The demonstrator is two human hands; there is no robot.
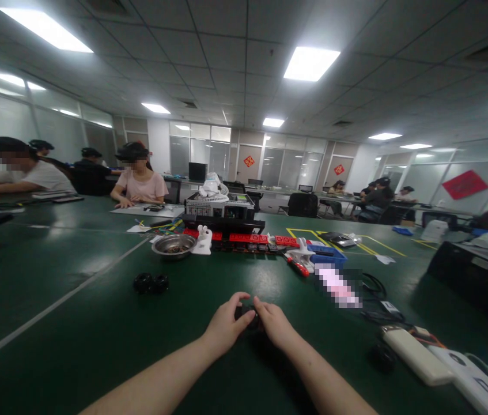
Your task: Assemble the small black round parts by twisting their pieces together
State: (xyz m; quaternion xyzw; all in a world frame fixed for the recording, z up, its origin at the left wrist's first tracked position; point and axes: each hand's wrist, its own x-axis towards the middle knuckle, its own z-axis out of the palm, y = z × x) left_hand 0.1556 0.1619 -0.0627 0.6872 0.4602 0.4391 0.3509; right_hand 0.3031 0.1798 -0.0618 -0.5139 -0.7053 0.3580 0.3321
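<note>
Both hands meet low in the middle of the head view, around a small dark object (250, 317) whose kind I cannot make out. My left hand (227, 323) curls its thumb and fingers about the left side of it. From the right, my right hand (272, 321) closes its fingers on the same object. Much of the object is hidden by the fingers. Further left, two black, round, wheel-like parts (151, 282) sit side by side on the green table (109, 346). Another black rounded part (382, 356) is at the right.
A metal bowl (174, 245) of small parts stands ahead, beside a white holder (203, 241). Red-labelled black strips (250, 237), red-handled pliers (298, 266) and a blue tray (325, 255) lie beyond. Cables (375, 288) and a cream power bank (416, 354) are right. A person (142, 184) sits opposite.
</note>
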